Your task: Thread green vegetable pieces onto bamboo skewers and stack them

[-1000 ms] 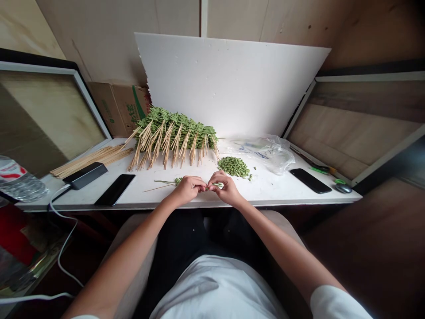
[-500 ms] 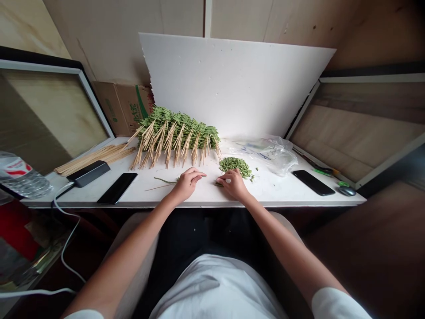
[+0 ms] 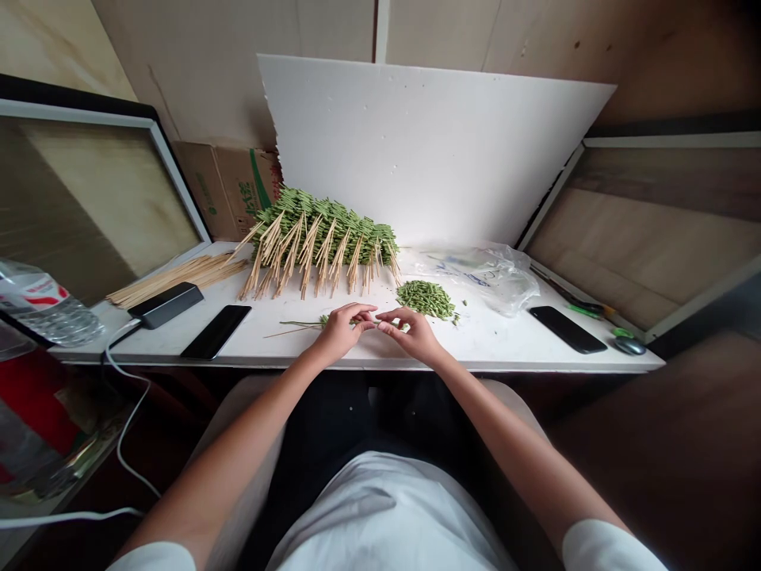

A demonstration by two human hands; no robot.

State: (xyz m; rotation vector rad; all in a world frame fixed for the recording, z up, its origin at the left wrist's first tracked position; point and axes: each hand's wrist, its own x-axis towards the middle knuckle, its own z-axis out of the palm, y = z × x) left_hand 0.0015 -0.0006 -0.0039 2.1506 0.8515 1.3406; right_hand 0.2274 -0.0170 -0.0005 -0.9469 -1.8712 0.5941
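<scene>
Bottle (image 3: pixel 47 303) of clear plastic, with a red-and-white label, leans at the left edge of the frame. Right of it, a fan of thin pale sticks (image 3: pixel 184 277) lies behind a black box-shaped device (image 3: pixel 166 305) with a white cable (image 3: pixel 122 432) running down the lower left. A black phone (image 3: pixel 216 331) lies just beside the device, and a cardboard box (image 3: pixel 229 186) stands behind, in the upper left. From left of centre to the middle, a stack of green-topped skewers (image 3: pixel 333 230) rests on the white table (image 3: pixel 261 349), bare stick ends fanned towards the viewer.

Below the stack, a thin green stem (image 3: pixel 297 323) lies beside the left hand (image 3: pixel 345 331), whose thumb and fingers are drawn together; what they grip is too small to tell. Its fingertips meet or nearly meet those of the right hand (image 3: pixel 410 335) near the centre. The right hand has its fingers curled towards the thumb around a small green piece (image 3: pixel 404 326).

Just behind the right hand sits a pile of short green pieces (image 3: pixel 425 298), a few loose bits at its right side. A white panel (image 3: pixel 440 151) stands upright behind. Further right come a crumpled clear bag (image 3: pixel 502 277), a second black phone (image 3: pixel 567 329) and a dark mouse (image 3: pixel 630 346).
</scene>
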